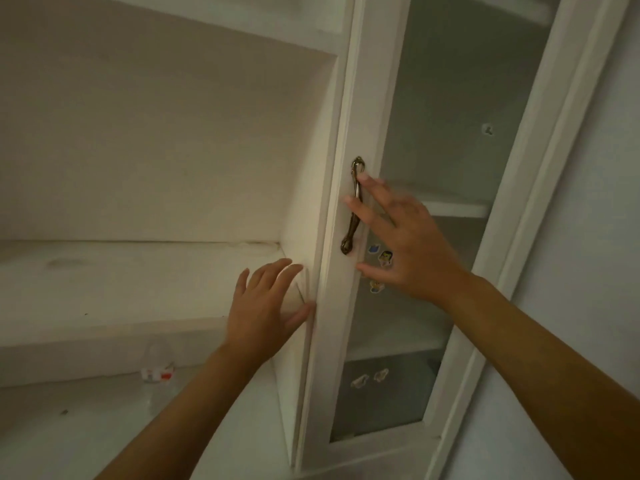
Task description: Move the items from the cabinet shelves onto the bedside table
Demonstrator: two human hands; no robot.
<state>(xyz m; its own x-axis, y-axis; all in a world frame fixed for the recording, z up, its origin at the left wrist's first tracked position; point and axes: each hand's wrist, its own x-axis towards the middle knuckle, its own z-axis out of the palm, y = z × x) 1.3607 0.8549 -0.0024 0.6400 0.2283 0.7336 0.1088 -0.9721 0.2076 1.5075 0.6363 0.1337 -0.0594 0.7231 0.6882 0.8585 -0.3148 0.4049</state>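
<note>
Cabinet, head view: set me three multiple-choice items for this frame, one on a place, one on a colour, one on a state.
1. Where does the clear plastic bottle lie?
A. on the lower shelf
B. on the upper shelf
C. in the left hand

2. What colour is the door handle?
A. black
B. brass
C. red

3. How is the right hand?
A. fist round the handle
B. holding the bottle
C. fingers spread at the handle, gripping nothing

Answers: 1 A, the bottle lies under the upper shelf. 2 B, the metal shines yellowish. 3 C, straight fingers lie over the handle; the left hand is also open, against the cabinet door edge.
</note>
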